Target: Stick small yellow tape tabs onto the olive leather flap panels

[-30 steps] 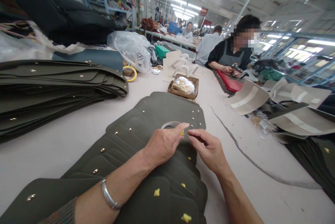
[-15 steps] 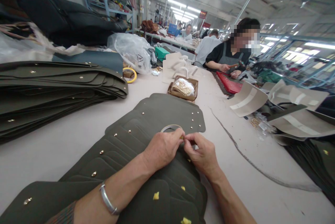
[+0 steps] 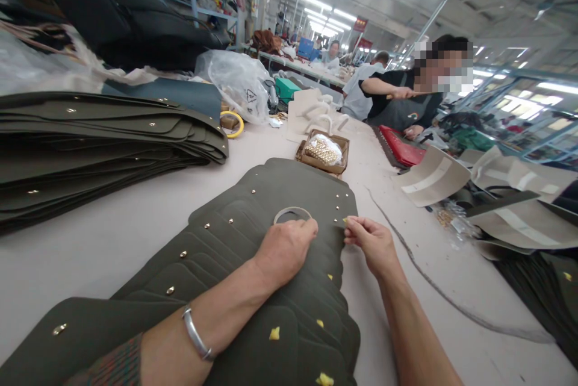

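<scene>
My left hand is closed around a roll of tape, whose pale ring shows above the knuckles. A little to the right, my right hand pinches a small yellow piece of tape at its fingertips, near the edge of the topmost panel. Both hands hover over fanned-out dark olive panels that overlap on the table. Along their left side run several metal studs. Yellow tape bits are stuck on the panels nearer to me. The underside of the roll is hidden by my left fingers.
A thick stack of olive panels lies to the left, with a yellow tape roll behind. Beyond the fanned panels stands a cardboard box of gold-coloured hardware. Beige pieces lie right. A co-worker works over a red item.
My hands have come apart: the right moved right with a yellow piece of tape, while the left stays on the roll. The co-worker's arm has risen. The view has shifted slightly.
</scene>
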Demonstrator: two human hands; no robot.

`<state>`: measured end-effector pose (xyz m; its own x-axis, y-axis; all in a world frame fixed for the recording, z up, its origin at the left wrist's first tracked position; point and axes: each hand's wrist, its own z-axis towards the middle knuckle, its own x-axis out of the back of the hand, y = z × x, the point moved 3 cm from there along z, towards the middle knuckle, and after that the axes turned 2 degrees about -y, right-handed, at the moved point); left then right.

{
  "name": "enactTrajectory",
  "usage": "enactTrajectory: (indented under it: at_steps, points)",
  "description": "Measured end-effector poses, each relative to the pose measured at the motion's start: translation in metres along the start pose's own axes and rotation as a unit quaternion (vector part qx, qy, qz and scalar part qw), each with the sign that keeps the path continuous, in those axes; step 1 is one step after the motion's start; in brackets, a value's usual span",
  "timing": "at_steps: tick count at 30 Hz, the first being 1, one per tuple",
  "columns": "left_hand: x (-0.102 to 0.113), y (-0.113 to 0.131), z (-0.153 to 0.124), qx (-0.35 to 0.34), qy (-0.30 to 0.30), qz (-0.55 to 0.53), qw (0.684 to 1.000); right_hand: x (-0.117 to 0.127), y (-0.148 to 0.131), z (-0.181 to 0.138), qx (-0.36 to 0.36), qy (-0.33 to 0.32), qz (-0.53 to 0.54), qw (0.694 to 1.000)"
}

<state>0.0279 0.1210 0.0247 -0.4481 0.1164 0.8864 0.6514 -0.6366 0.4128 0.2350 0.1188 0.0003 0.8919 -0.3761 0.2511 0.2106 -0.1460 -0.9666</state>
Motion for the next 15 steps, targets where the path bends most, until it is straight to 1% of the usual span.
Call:
enactTrajectory:
  at_steps: [2, 4, 9, 15]
  points:
    - [-0.003, -0.002, 0.001, 0.012, -0.027, 0.023, 0.999, 0.004, 0.004, 0.007, 0.013, -0.008, -0.055, 0.998]
    - [-0.004, -0.003, 0.002, 0.016, -0.041, 0.033, 0.998, 0.002, 0.007, 0.011, 0.020, -0.021, -0.103, 0.994]
    - [-0.004, -0.003, 0.001, 0.013, -0.044, 0.034, 0.998, -0.008, 0.003, 0.010, 0.044, -0.032, -0.184, 0.981]
    - [-0.004, -0.003, 0.001, 0.013, -0.041, 0.036, 0.998, -0.014, -0.008, 0.010, 0.107, -0.016, -0.275, 0.955]
